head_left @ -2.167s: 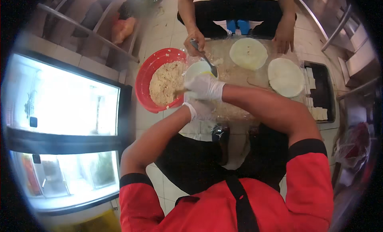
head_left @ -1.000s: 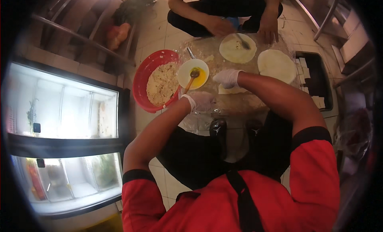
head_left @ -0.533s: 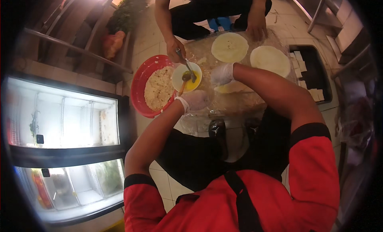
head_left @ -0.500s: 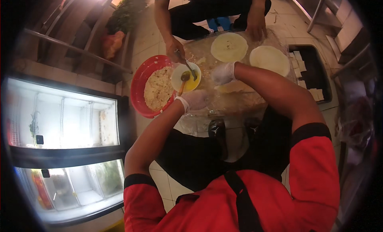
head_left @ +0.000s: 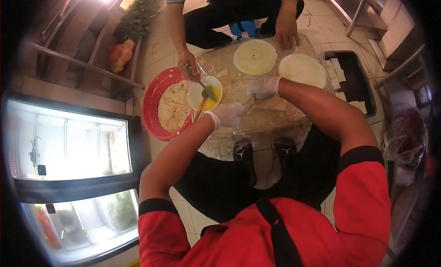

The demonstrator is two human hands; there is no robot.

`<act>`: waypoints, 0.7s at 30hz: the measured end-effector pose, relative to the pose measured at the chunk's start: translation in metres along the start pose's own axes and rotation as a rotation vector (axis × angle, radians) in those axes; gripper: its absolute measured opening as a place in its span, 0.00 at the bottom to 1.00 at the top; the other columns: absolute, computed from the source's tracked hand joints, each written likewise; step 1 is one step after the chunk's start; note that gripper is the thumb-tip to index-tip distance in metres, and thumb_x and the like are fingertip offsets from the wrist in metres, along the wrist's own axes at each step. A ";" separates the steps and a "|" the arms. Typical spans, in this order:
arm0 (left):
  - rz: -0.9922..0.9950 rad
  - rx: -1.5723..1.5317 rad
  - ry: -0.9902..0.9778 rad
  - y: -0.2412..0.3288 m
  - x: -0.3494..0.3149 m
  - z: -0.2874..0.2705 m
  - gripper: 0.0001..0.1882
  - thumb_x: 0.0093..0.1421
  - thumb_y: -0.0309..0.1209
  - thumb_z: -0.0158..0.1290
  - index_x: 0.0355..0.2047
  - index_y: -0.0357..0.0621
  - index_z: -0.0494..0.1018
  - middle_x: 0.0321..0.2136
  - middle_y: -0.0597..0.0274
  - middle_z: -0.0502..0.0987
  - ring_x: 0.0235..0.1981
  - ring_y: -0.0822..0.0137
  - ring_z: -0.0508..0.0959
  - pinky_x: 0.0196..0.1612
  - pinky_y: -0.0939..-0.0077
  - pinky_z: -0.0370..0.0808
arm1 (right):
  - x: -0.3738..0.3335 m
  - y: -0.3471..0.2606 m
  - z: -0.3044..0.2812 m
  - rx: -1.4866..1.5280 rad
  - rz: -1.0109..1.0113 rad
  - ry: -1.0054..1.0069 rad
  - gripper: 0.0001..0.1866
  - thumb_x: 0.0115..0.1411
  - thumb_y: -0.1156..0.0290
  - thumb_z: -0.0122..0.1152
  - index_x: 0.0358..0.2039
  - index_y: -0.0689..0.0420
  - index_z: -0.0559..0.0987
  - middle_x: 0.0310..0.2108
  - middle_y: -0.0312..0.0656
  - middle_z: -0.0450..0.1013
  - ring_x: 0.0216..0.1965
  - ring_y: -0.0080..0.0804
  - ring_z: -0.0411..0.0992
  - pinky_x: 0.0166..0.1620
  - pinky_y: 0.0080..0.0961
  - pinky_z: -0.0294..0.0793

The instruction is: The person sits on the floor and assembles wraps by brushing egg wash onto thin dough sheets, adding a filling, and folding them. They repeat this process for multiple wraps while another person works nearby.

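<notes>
Just above the frame's centre, a folded wrapper [head_left: 272,103] lies on the plastic-covered board [head_left: 257,122]. The gloved right hand [head_left: 262,87] presses on it, fingers bent. The gloved left hand [head_left: 227,114] grips a brush [head_left: 200,108] dipped in the white bowl [head_left: 205,93] of yellow liquid, beside the red basin [head_left: 154,106].

Pale tiled floor [head_left: 271,168], lit glass-door fridge [head_left: 69,143] left, metal shelving [head_left: 390,23] right.

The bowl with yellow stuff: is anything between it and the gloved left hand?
Nothing separate. The left hand holds a brush reaching into the bowl. Another person's hand dips a spoon in from the far side.
</notes>
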State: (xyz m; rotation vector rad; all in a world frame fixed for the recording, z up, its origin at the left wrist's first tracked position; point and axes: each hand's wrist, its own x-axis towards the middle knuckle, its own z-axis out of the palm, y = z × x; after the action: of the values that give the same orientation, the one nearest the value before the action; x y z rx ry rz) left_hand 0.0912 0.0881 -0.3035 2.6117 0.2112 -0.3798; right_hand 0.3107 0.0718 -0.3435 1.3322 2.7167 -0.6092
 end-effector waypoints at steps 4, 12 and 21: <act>-0.076 0.103 -0.223 0.006 0.005 -0.012 0.33 0.57 0.29 0.46 0.64 0.33 0.57 0.35 0.35 0.77 0.40 0.38 0.77 0.46 0.49 0.73 | -0.007 0.005 0.002 0.049 -0.043 -0.002 0.07 0.48 0.72 0.62 0.29 0.54 0.83 0.29 0.48 0.79 0.33 0.48 0.77 0.38 0.41 0.74; -0.100 0.073 -0.134 0.015 0.010 -0.011 0.39 0.56 0.25 0.46 0.69 0.42 0.47 0.36 0.35 0.77 0.40 0.41 0.78 0.44 0.51 0.74 | -0.021 0.006 -0.012 0.048 0.077 -0.121 0.12 0.47 0.74 0.59 0.34 0.56 0.83 0.33 0.52 0.79 0.38 0.49 0.77 0.41 0.40 0.75; 0.074 0.163 0.125 -0.009 0.018 0.023 0.26 0.60 0.26 0.46 0.60 0.44 0.64 0.55 0.39 0.68 0.38 0.39 0.79 0.45 0.50 0.76 | -0.042 0.015 0.010 0.039 0.374 -0.072 0.12 0.51 0.71 0.57 0.37 0.59 0.79 0.39 0.54 0.77 0.42 0.52 0.76 0.43 0.42 0.74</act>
State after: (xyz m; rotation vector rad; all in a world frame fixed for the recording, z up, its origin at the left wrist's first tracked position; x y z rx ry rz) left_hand 0.1014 0.0858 -0.3326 2.7972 0.1299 -0.2161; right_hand 0.3475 0.0451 -0.3485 1.7288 2.3202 -0.6594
